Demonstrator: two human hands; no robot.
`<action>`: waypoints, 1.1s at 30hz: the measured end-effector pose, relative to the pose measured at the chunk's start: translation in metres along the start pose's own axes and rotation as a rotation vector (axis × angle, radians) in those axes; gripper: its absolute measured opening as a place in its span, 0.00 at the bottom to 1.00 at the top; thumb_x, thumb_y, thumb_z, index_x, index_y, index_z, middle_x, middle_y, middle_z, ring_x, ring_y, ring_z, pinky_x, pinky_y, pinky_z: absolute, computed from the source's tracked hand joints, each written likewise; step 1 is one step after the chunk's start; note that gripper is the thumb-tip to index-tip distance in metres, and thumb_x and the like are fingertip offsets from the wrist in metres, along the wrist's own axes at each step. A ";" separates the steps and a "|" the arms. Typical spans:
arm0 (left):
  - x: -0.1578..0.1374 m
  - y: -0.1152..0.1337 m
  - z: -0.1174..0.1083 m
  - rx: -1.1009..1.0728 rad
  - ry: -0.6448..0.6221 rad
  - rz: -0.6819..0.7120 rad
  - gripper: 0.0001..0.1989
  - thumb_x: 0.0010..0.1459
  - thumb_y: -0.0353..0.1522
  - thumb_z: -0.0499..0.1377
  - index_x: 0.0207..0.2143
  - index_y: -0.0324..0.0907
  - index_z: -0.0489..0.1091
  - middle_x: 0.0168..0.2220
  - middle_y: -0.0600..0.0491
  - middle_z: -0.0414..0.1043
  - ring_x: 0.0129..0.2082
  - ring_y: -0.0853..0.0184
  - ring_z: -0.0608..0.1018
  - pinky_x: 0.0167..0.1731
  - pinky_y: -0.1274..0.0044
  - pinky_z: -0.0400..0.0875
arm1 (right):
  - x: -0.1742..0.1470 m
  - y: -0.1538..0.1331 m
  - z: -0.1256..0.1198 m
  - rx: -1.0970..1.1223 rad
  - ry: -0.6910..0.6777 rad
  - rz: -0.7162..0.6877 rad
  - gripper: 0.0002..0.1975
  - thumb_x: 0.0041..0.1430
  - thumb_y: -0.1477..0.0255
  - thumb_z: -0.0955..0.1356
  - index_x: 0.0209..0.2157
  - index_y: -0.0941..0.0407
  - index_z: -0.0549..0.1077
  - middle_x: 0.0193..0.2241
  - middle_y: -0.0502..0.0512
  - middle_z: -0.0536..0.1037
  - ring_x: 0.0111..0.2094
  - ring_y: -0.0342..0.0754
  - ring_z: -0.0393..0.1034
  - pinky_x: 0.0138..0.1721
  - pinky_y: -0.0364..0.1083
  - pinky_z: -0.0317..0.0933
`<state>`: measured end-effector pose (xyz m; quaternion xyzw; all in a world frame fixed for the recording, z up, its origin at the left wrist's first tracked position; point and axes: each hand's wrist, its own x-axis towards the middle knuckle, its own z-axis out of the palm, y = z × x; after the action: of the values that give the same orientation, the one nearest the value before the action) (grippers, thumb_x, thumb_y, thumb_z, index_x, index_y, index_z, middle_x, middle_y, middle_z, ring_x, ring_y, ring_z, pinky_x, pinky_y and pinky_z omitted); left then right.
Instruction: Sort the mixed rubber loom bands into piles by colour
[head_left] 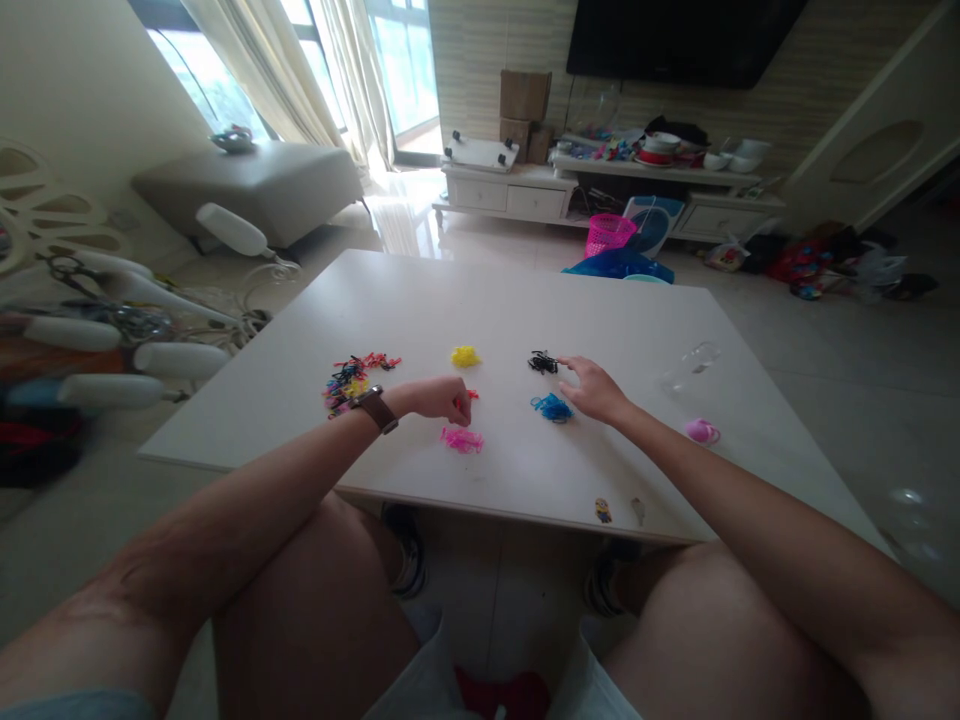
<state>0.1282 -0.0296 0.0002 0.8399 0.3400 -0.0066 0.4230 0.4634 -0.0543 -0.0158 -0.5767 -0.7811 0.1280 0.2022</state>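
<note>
Small piles of thin, coloured loops that look like rubber bands lie on the white table (480, 300). My left hand (442, 398), a watch (375, 408) on its wrist, is closed over the red pile (473, 395) and partly hides it. Whether its curled fingers hold a loop cannot be made out. Just in front of that hand is the pink pile (462, 440), and beyond it the yellow pile (465, 356). My right hand (594, 390) has its fingers apart at the edge of the black pile (543, 362), beside the blue pile (553, 407). A mixed-colour pile (346, 380) sits left, partly behind my left wrist.
To the right on the table are a clear plastic container (694, 365) and a pink-purple object (702, 431). A small yellow cartoon figure (603, 510) lies near the front edge. Beyond the table stand a pink basket (609, 235) and a low white cabinet (517, 195).
</note>
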 end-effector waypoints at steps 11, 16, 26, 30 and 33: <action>-0.028 0.007 -0.033 0.076 0.084 -0.217 0.16 0.51 0.44 0.64 0.32 0.41 0.82 0.28 0.50 0.79 0.27 0.67 0.75 0.29 0.78 0.64 | 0.020 0.011 0.017 -0.020 -0.081 0.052 0.31 0.62 0.68 0.65 0.66 0.56 0.63 0.64 0.59 0.68 0.64 0.58 0.61 0.65 0.59 0.56; -0.055 -0.024 -0.063 0.050 0.386 -0.385 0.19 0.50 0.47 0.64 0.32 0.40 0.82 0.26 0.49 0.78 0.26 0.67 0.74 0.26 0.77 0.64 | 0.013 0.008 0.002 -0.079 -0.037 0.082 0.29 0.63 0.67 0.64 0.65 0.56 0.64 0.63 0.61 0.69 0.63 0.60 0.62 0.64 0.61 0.57; -0.106 -0.075 -0.067 -0.035 0.681 -0.627 0.19 0.38 0.45 0.69 0.29 0.41 0.82 0.25 0.51 0.77 0.29 0.64 0.75 0.26 0.77 0.67 | 0.001 -0.002 -0.012 -0.130 -0.004 -0.039 0.25 0.62 0.66 0.65 0.60 0.53 0.68 0.58 0.60 0.74 0.58 0.61 0.67 0.59 0.61 0.62; -0.117 -0.095 -0.064 -0.074 0.672 -0.676 0.19 0.33 0.42 0.70 0.29 0.41 0.82 0.28 0.51 0.79 0.31 0.62 0.76 0.26 0.78 0.68 | 0.001 -0.003 -0.013 -0.130 -0.007 -0.049 0.24 0.62 0.66 0.65 0.59 0.54 0.69 0.57 0.60 0.74 0.58 0.61 0.67 0.59 0.61 0.63; -0.123 -0.105 -0.062 -0.109 0.652 -0.681 0.18 0.31 0.40 0.70 0.27 0.41 0.82 0.29 0.50 0.80 0.31 0.62 0.77 0.27 0.78 0.68 | 0.001 -0.001 -0.011 -0.130 -0.012 -0.060 0.24 0.61 0.67 0.65 0.59 0.54 0.69 0.56 0.60 0.75 0.57 0.60 0.67 0.59 0.61 0.63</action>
<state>-0.0441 -0.0116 0.0028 0.6156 0.7109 0.1367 0.3114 0.4677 -0.0543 -0.0051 -0.5643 -0.8058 0.0743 0.1634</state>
